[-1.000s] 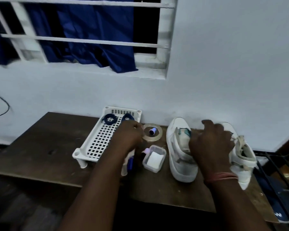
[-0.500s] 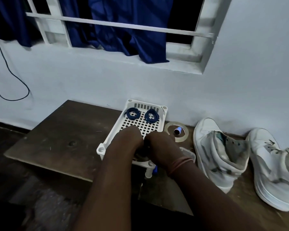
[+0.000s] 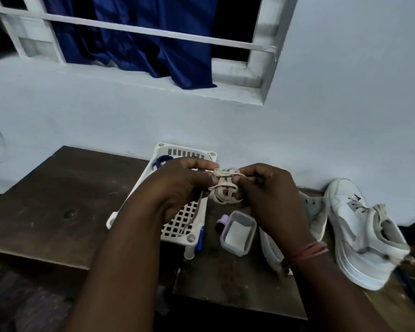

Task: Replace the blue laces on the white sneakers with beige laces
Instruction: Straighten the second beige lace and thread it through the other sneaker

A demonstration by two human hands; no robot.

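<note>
Holding a bundle of beige laces up above the desk, both hands meet in the middle of the view. The left hand has its fingers and thumb curled and pinches the left side of the bundle. The right hand has its fingers bent in and pinches the right side.

Some things are hard to see. The hands and arms cover much of the white tray and most of the near sneaker; only its grey top and a bit of its white sole peek out. Only a small curve of a blue lace shows at the far end of the tray, behind the left hand. A blue pen-like thing lies by the tray's near corner, mostly hidden. The room is dim.

The beige laces are flat and pale, wound into loose loops with a band of lace wrapped around the middle. One loose end hangs down over the tray.

The far sneaker is white with a thick sole. It lies on the right side of the desk, close to the wall, and its top is open.

The tray has square holes in its floor and little legs. A small clear box stands between the tray and the near sneaker, with something white inside. A small purple thing sits just beside the box. A blue curtain hangs in the window above.
</note>
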